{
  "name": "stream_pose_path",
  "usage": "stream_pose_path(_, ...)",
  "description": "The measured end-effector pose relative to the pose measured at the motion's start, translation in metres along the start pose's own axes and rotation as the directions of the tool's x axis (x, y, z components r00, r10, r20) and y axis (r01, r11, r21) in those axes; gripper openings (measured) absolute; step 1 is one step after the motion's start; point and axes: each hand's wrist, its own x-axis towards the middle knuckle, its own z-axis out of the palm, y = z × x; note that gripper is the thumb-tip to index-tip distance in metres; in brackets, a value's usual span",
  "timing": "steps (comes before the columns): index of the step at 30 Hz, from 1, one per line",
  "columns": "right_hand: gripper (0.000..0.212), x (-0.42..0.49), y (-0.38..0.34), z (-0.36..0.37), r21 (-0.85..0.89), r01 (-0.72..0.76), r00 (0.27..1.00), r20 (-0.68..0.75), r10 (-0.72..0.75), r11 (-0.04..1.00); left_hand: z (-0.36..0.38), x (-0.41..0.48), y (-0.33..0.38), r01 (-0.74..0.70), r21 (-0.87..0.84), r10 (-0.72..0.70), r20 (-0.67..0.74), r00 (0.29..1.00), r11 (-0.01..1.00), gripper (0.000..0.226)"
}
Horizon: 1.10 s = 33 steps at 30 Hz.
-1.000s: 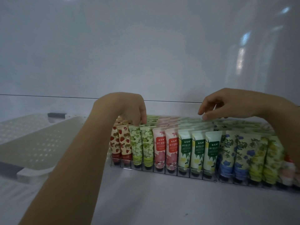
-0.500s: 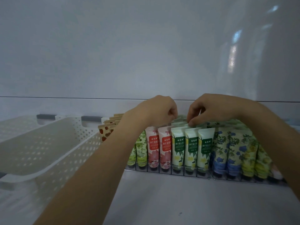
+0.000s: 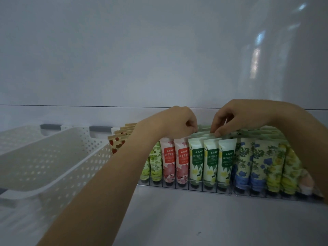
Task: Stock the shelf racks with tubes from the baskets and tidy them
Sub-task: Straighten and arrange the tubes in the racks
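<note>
White shelf [image 3: 177, 219] lay nearest. Wire rack [image 3: 195, 188] at 4 o'clock held tubes [image 3: 166, 157] upright in rows. My right hand [image 3: 237, 116] pinched the top edge of a green-label tube [image 3: 205, 135] at 3 o'clock; my left hand [image 3: 175, 123] curled just beside, grip unclear. Perforated basket [image 3: 53, 157] sat at 9 o'clock.

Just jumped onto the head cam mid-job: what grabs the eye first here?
The bright row of tubes standing cap-down in the rack, centre to right. Both hands meet over the green-label tubes: the right hand pinches a tube top, and the left hand curls beside it. Two white perforated baskets sit at left.
</note>
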Motion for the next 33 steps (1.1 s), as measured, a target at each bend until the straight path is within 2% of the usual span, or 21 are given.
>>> stream_pose_path(8,0.005,0.003,-0.002,0.003,-0.001,-0.001,1.000,-0.019,0.001,1.000,0.001,0.002,-0.004,-0.038,-0.024,0.038,0.002,0.999,0.999,0.018)
stream_pose_path(11,0.005,0.003,-0.002,0.004,-0.002,-0.002,1.000,-0.018,0.002,1.000,-0.001,0.000,-0.007,-0.053,-0.082,0.054,0.008,0.998,0.995,0.016)
stream_pose_path(17,0.004,0.009,-0.005,0.007,0.038,0.082,0.988,-0.133,-0.076,0.996,-0.007,-0.002,-0.015,-0.038,-0.135,0.040,0.008,0.999,0.990,0.016)
stream_pose_path(33,0.006,0.014,-0.007,0.014,-0.004,0.089,0.990,-0.110,-0.089,0.996,-0.010,-0.001,-0.019,-0.002,-0.172,0.007,0.028,1.000,0.985,0.016)
